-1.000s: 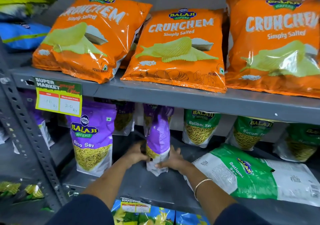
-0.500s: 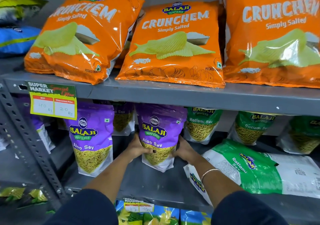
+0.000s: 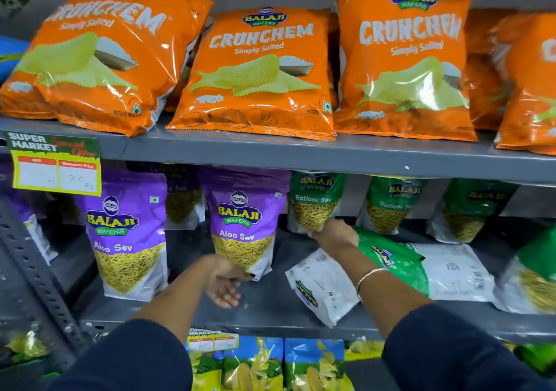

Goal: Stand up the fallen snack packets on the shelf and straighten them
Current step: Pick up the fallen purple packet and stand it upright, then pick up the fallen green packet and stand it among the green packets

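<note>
A purple Aloo Sev packet (image 3: 245,225) stands upright, face forward, on the middle shelf (image 3: 270,309). My left hand (image 3: 224,282) is just below it, palm up and fingers apart, with the thumb touching the packet's bottom edge. My right hand (image 3: 334,235) reaches further back and closes on the lower corner of an upright green Ratlami Sev packet (image 3: 314,204). A large green and white Ratlami Sev packet (image 3: 445,270) lies flat on the shelf under my right forearm. A second purple Aloo Sev packet (image 3: 126,234) stands at the left.
More green packets (image 3: 391,204) stand along the back, and one (image 3: 535,282) leans at the right edge. Orange Crunchem bags (image 3: 255,72) fill the upper shelf. A price tag (image 3: 55,165) hangs at the left. A perforated upright (image 3: 36,270) frames the left side.
Both hands have left the purple packet, which stays upright facing front. My right hand moved right and back onto the green packet. My left hand dropped below the purple packet.
</note>
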{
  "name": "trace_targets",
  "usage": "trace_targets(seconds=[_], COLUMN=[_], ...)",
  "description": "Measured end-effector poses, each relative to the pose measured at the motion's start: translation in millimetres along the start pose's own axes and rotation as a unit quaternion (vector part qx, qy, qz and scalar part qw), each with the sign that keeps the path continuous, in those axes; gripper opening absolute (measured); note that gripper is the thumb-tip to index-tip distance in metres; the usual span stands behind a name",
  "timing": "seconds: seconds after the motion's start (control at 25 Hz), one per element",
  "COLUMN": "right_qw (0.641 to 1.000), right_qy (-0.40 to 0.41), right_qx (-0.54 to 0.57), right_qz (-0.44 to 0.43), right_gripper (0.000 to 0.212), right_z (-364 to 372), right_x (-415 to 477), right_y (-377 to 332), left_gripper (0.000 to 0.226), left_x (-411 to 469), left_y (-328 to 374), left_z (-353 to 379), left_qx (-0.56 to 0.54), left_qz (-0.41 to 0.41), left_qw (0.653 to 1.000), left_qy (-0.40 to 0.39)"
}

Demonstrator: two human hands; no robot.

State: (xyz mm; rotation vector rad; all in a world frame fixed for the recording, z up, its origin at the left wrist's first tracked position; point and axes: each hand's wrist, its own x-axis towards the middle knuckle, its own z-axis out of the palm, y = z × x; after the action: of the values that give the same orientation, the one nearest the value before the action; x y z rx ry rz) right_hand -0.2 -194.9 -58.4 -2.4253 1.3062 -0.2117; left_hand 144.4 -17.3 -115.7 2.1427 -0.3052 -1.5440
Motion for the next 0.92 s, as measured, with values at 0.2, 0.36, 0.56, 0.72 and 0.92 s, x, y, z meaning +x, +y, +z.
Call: trace_targets(seconds=[0.2, 0.36, 0.56, 0.72, 0.92], right_qw=[0.968, 0.863, 0.799, 0.805, 0.861], right_qy=[-0.226, -0.382, -0.286, -0.222, -0.105], right_qx=[-0.024, 0.218, 0.466, 0.497, 0.475], right_qz=[0.110, 0.250, 0.251, 0.236, 0.146], right_gripper=[0.062, 0.092, 0.052, 0.046, 0.064], right_z=[-23.2, 5.3, 28.9, 28.4, 29.4], right_x=[-21.1, -33.4, -44.8, -51.4, -57.2], right_y=[55.7, 84.4, 99.6, 101.0, 99.8], left_gripper=[0.038, 0.032, 0.083, 0.069, 0.091], left_x=[11.4, 39.0, 55.8, 45.2, 39.4], left_y=[62.8, 82.8, 77.0, 72.9, 62.3], left_z=[51.3, 80.8, 91.0, 95.9, 101.8], left_qx=[0.009, 0.096, 0.081, 0.096, 0.130], left_qz=[0.219, 0.251, 0.239, 0.269, 0.340], left_qw=[0.966, 0.954, 0.964, 0.949, 0.905], left_qy=[0.139, 0.134, 0.086, 0.133, 0.220])
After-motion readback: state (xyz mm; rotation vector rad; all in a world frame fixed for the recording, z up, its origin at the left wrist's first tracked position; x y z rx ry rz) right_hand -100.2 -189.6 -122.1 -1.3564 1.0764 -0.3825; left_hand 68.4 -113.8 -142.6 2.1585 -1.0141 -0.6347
